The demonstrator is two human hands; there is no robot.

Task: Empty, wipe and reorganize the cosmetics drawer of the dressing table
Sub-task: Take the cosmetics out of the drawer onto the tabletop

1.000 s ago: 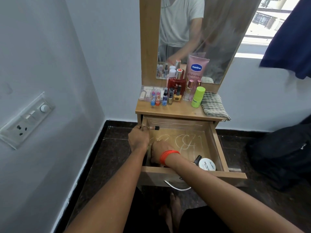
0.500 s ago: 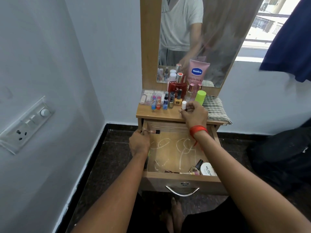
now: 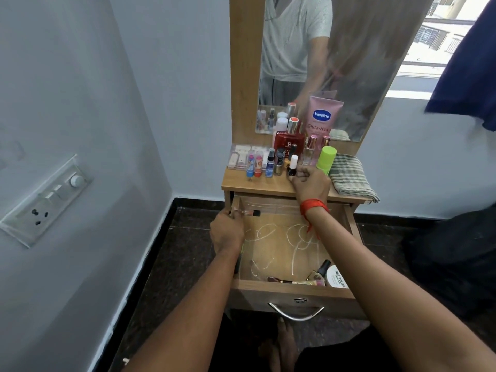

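Observation:
The wooden drawer (image 3: pixel 292 289) stands pulled out, its floor streaked with white marks. At its near right corner lie a nail polish bottle (image 3: pixel 320 269), a white nail polish remover jar (image 3: pixel 336 277) and a thin brush. My left hand (image 3: pixel 226 232) grips a small black-tipped brush (image 3: pixel 62 212) at the drawer's far left corner. On the tabletop (image 3: pixel 241 182), my right hand (image 3: pixel 311 183) is closed on a dark bottle with a white cap (image 3: pixel 293 166), set beside a row of lip balms, sprays and perfumes.
A pink Vaseline tube (image 3: pixel 323 116) and a red perfume bottle (image 3: pixel 288 140) stand against the mirror (image 3: pixel 357 63). A green stick (image 3: pixel 326 159) and a folded checked cloth (image 3: pixel 351 177) lie right. A switchboard (image 3: pixel 45 200) is on the left wall. My feet are below the drawer.
My right hand came out of the drawer's near left part with the white-capped bottle and carried it up onto the tabletop among the other bottles. My left hand kept holding the brush.

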